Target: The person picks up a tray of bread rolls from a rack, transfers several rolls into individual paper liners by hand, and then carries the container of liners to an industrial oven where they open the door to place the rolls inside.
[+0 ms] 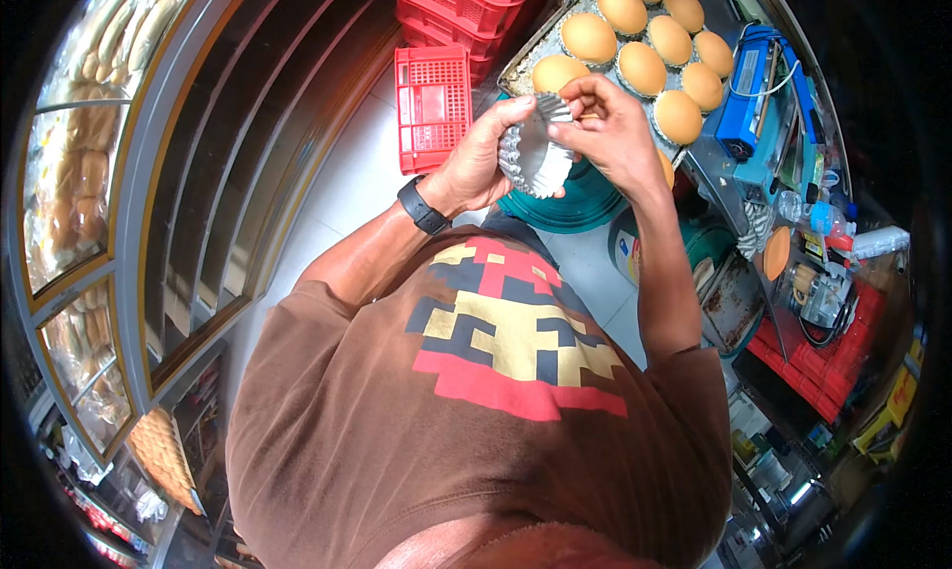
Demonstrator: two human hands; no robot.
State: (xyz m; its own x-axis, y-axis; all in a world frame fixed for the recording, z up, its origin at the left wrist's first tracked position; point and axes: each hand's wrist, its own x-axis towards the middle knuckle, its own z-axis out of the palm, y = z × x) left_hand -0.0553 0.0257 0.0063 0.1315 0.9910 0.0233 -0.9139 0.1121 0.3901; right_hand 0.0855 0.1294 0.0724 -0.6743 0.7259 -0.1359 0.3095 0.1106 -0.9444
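In the middle, my left hand (474,162) grips silver fluted cups (531,162), apparently nested, tilted with the opening sideways; a dark band is on that wrist. My right hand (615,132) pinches the cups' rim from the right, thumb on the pleats and fingers curled. Just beyond my hands, a metal tray (518,81) holds several round golden buns (670,41) in similar silver cups. A round teal tub (555,212) sits below the cups, partly hidden by my hands.
Stacked red plastic crates (433,108) stand beyond my left hand. A glass cabinet (69,172) with bagged bread lines the left. On the right are a blue appliance (744,93), a bottle (823,217), tools and more red crates (833,371). Tiled floor (327,212) shows between.
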